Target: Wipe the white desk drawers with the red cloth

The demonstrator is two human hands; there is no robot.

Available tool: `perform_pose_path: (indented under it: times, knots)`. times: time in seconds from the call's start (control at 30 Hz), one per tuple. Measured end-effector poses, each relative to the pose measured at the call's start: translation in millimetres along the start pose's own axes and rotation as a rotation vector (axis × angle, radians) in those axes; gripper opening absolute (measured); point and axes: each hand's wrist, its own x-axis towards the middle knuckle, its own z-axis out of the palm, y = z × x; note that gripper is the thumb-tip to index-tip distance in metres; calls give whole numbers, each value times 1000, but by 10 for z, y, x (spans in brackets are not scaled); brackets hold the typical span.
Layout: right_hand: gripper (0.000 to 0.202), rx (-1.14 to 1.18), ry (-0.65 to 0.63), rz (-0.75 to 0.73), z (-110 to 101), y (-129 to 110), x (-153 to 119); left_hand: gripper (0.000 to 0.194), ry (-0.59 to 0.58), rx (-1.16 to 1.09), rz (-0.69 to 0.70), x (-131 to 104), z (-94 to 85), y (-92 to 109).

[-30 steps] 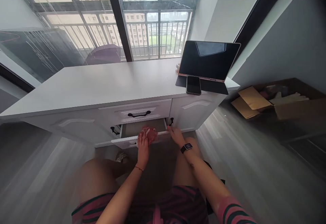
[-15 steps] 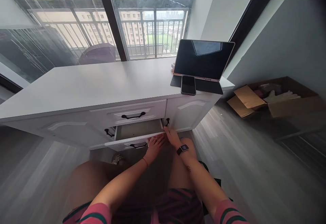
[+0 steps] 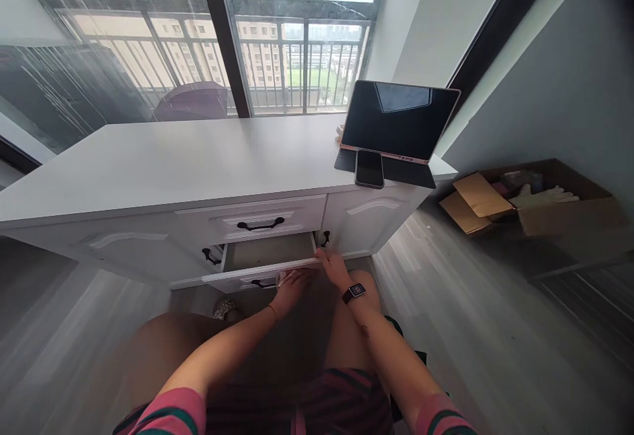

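Observation:
A white drawer (image 3: 232, 278) stands pulled out of the white cabinet, its inside grey with nothing large in it. My left hand (image 3: 291, 290) presses against the drawer's front panel, right of its black handle (image 3: 263, 284). Under its fingers shows a small pale pinkish crumpled cloth (image 3: 282, 278), mostly covered by the hand. My right hand (image 3: 333, 267), with a black watch (image 3: 354, 292) on the wrist, grips the drawer front's right-hand top corner. Its fingertips are slightly blurred.
On the white cabinet top (image 3: 198, 158) a tablet (image 3: 401, 118) leans on its stand, with a phone (image 3: 369, 169) in front. A closed drawer (image 3: 260, 218) lies above the pulled-out one. An open cardboard box (image 3: 559, 214) with gloves is at the right. My knees flank the drawer.
My left hand has slid left along the drawer front, closer to the handle, with the pale cloth showing at its fingers. My right hand stays at the corner. The view has shifted slightly.

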Motion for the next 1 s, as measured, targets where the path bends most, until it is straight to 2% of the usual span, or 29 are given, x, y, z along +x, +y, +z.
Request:
perform_pose_path:
  times: [0.1,0.2,0.27,0.33,0.43,0.53,0.6,0.67,0.73,0.8,0.87,0.93,1.0]
  knots:
    - [73,20,21,0,0,4,-6,55,78,86,91,-211,-142,-142]
    - [74,32,45,-7,12,21,-7,59,146,153,146,-567,-243,-412]
    - [74,0,61,-41,25,26,-4,65,164,160,123,-834,-280,-603]
    - [73,-67,91,-112,44,18,-1,68,143,174,50,-1086,-303,-752]
    - [67,-157,141,-213,87,-26,-3,69,110,196,-100,-1403,-313,-867]
    - [55,-212,127,-249,142,-99,-10,72,130,169,-254,-1637,-264,-874]
    - [49,-262,94,-248,173,-149,-10,72,188,114,-410,-1727,-197,-817]
    - [48,-304,82,-241,194,-190,1,69,296,0,-591,-1737,-122,-703]
    - [49,-327,83,-240,209,-214,19,67,449,-206,-737,-1648,-59,-545]
    - [51,-338,84,-243,222,-218,38,65,654,-515,-851,-1466,-18,-386]
    - [52,-341,87,-250,235,-206,50,60,941,-860,-1021,-1229,9,-283]
    - [53,-335,92,-257,245,-184,50,55,1057,-994,-1127,-993,38,-265]
    - [56,-315,89,-266,248,-158,38,44,1116,-1135,-1204,-799,77,-310]
